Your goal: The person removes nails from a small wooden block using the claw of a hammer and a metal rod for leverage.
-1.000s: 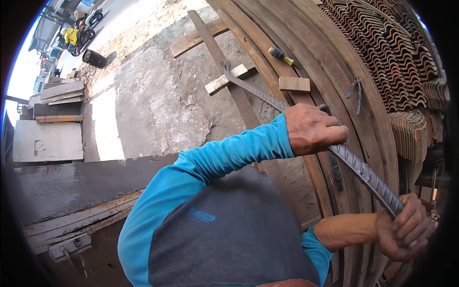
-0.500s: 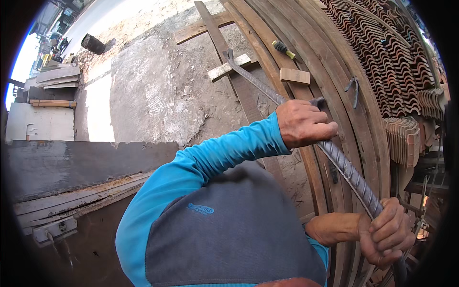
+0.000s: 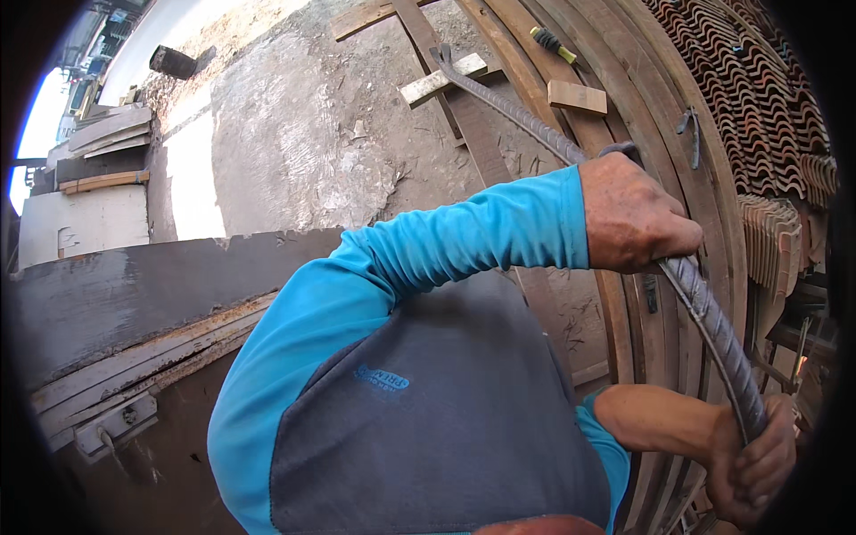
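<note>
A long ribbed steel pry bar point(image 3: 522, 114) runs slantwise from upper centre to lower right. Its forked tip rests at a short pale wood block point(image 3: 443, 80) lying across a brown plank point(image 3: 477, 147); whether the fork grips a nail is too small to tell. My left hand point(image 3: 636, 212), in a blue sleeve, is wrapped round the bar near its middle. A dark stub point(image 3: 621, 150) pokes out beyond that hand; its kind is not clear. Lower down, my right hand point(image 3: 758, 464) grips the bar near its other end, which the fingers hide.
Several long boards point(image 3: 646, 107) lie stacked to the right, bearing a small wood block point(image 3: 578, 96), a yellow-and-black handled tool point(image 3: 553, 43) and dark pliers-like tool point(image 3: 689, 136). Beyond stand roof tiles point(image 3: 731, 80). A grey ledge point(image 3: 169, 285) is at left, a black bucket point(image 3: 172, 62) far left.
Both hands have moved right with the bar, and the left hand looks larger and closer. The fork stays at the pale block. The whole view has shifted slightly.
</note>
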`<state>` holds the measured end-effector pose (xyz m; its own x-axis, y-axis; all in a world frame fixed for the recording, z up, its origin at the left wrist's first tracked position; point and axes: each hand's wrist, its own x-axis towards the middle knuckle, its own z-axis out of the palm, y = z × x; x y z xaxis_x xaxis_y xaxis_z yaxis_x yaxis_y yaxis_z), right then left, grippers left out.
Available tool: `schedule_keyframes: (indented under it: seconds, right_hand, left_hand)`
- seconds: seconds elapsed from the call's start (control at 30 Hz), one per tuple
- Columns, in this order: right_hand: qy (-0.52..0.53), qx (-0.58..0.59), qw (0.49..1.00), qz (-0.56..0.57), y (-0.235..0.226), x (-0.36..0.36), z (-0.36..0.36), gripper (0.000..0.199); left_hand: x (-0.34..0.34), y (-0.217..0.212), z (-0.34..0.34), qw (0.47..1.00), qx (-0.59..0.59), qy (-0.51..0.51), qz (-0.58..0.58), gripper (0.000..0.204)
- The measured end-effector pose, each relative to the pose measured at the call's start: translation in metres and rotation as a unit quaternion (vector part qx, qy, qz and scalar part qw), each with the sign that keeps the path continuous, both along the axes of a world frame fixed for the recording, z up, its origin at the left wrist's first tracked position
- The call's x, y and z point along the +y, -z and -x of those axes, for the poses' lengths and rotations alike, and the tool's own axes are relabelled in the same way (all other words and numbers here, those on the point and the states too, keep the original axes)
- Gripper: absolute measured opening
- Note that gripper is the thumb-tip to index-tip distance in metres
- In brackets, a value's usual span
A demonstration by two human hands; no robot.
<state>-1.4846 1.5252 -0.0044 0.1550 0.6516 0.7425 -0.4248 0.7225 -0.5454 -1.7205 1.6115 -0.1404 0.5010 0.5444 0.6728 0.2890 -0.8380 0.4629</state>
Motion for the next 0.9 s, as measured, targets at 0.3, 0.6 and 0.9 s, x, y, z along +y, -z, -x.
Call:
schedule_keyframes:
  seconds: [0.3, 0.6, 0.9]
  right_hand:
    - [-0.114, 0.057, 0.990, -0.055, 0.042, -0.003, -0.016, 0.035]
    - [-0.111, 0.068, 0.988, -0.082, 0.084, -0.057, -0.019, 0.038]
    - [0.146, 0.166, 0.959, 0.175, 0.159, -0.124, -0.009, 0.037]
  left_hand:
    - [-0.007, 0.010, -0.008, 0.999, 0.046, -0.003, -0.006, 0.017]
    - [-0.045, 0.046, -0.029, 0.998, 0.034, 0.008, -0.057, 0.016]
    - [-0.059, 0.096, -0.028, 0.976, 0.161, 0.127, 0.072, 0.031]
